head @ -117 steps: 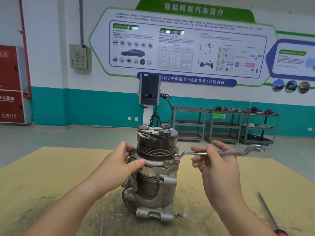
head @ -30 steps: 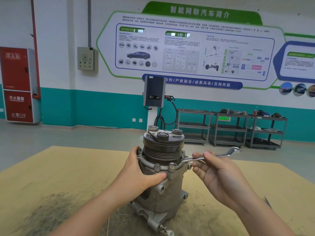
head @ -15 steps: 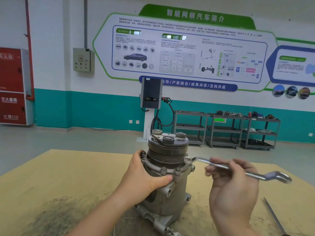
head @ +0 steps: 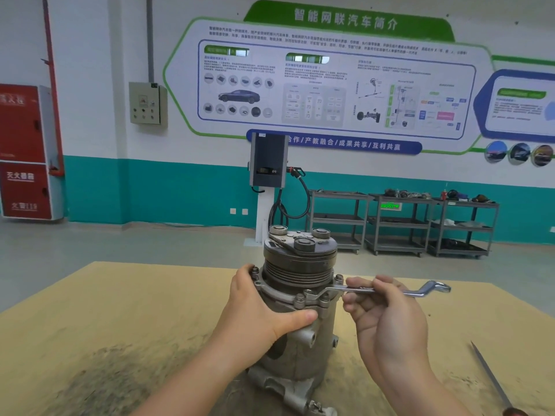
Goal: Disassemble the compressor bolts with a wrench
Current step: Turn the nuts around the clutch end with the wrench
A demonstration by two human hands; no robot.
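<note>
Two hands work a ribbed, cast-metal compressor (head: 300,295) standing upright on the tan board table (head: 120,310). Left hand (head: 258,307) clasps its flange; right hand (head: 387,313) pinches a chrome offset ring wrench (head: 387,291), its ring seated on a flange bolt (head: 310,295).

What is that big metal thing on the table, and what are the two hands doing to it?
It's a car air compressor standing upright on a tan table. The camera sits on the person's head, so you see their own hands. The left hand grips the compressor to steady it. The right hand holds a wrench, whose ring end sits on a bolt at the rim. A screwdriver lies on the table to the right. Behind stand grey shelf carts and a wall poster.
</note>
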